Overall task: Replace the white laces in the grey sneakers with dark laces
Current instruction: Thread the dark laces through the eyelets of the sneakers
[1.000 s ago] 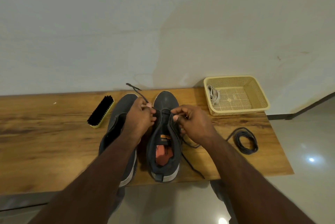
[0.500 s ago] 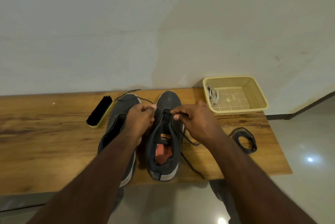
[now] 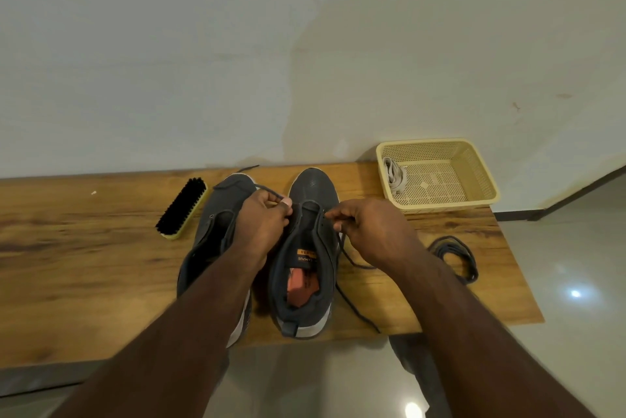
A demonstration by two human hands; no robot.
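Grey sneakers are sitting side by side near the middle of the wooden surface [image 3: 84,265], toes toward its far edge, and the right sneaker [image 3: 313,241] is getting its dark lace [image 3: 352,262]. The left hand [image 3: 262,224] is pinching one lace end by the toe-side eyelets, its tail trailing over the left sneaker [image 3: 216,228]. The right hand [image 3: 369,228] is pinching the other end at the opposite eyelet row, the slack running to the near edge. This looks like the first crossing being evened out; next, each end likely needs feeding through the following eyelet. A spare coiled dark lace [image 3: 455,257] is lying toward the right edge, white laces [image 3: 394,174] in the basket [image 3: 481,180] at the far right corner, a shoe brush [image 3: 183,207] to the left.
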